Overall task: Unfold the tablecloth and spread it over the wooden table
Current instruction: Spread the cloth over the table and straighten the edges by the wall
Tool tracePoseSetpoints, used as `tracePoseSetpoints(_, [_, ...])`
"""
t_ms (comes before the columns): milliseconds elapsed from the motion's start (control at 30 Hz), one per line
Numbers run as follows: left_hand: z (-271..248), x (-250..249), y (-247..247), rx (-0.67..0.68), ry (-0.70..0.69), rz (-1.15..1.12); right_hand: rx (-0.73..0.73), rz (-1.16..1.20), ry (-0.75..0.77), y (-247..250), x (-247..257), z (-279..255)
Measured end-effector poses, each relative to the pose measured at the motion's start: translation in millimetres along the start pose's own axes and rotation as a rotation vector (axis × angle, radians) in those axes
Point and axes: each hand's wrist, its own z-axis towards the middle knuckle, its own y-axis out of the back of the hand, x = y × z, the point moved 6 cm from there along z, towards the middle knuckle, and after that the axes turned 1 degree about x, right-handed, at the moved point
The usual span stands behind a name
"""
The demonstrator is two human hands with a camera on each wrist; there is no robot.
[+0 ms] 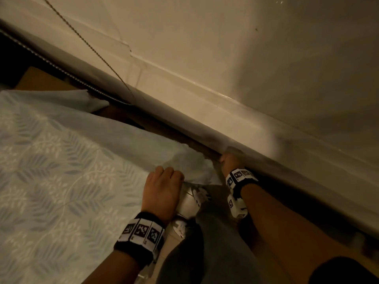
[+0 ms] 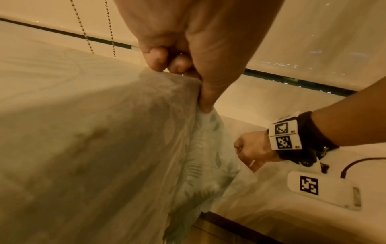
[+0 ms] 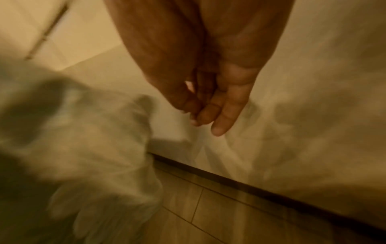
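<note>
A pale blue-green tablecloth [image 1: 61,160] with a leaf print lies over the table at the left. Its far edge is rumpled, and bare wooden table [image 1: 34,80] shows beyond it. My left hand [image 1: 170,177] grips the cloth at the near corner. The left wrist view shows its thumb and fingers [image 2: 154,61] pinching the tablecloth [image 2: 104,148] into a fold. My right hand [image 1: 226,160] hangs lower, to the right of that corner, between the table and the wall. In the blurred right wrist view the right hand [image 3: 200,115] points down, fingers loosely straight and holding nothing.
A white wall [image 1: 266,58] runs diagonally close along the table's far side. A sheer curtain hem [image 1: 276,148] hangs in front of it, with a bead chain [image 1: 86,43]. Tiled floor [image 3: 208,214] lies below. My grey trouser leg [image 1: 215,242] stands by the corner.
</note>
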Motion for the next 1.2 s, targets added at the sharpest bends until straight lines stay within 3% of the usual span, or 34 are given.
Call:
tracePoseSetpoints(67, [0, 0, -1, -0.015, -0.002, 0.009, -0.013, 0.186, -0.108, 4, -15, 3])
tracePoseSetpoints(167, [-1, 3, -2, -0.016, 0.011, 0.017, -0.022, 0.394, -0.095, -8, -10, -15])
tracePoseSetpoints(233, [-1, 3, -3, -0.008, 0.020, 0.030, 0.090, 0.509, -0.104, -28, 2, -31])
tracePoseSetpoints(367, [-2, 5, -9, 0.014, 0.036, 0.048, 0.394, 0.505, -0.140, -74, 20, -43])
tracePoseSetpoints(467, [-3, 5, -11, 0.028, 0.028, 0.050, 0.476, 0.678, -0.156, -81, 27, -53])
tracePoseSetpoints(633, [-2, 3, -6, -0.014, 0.010, 0.024, 0.164, 0.503, 0.088, -54, 23, -34])
tracePoseSetpoints(733, [-3, 4, -5, -0.053, 0.006, 0.016, 0.098, 0.541, 0.158, -43, 12, -21])
tracePoseSetpoints(1000, [-1, 5, -6, -0.069, 0.031, -0.018, -0.203, 0.653, -0.001, -23, -49, 6])
tracePoseSetpoints(1066, [-2, 5, -8, -0.050, 0.033, -0.015, -0.160, 0.657, -0.061, -27, -56, 5])
tracePoseSetpoints(1200, [-1, 3, -6, -0.039, 0.039, -0.024, 0.071, 0.626, -0.046, -48, -52, -10])
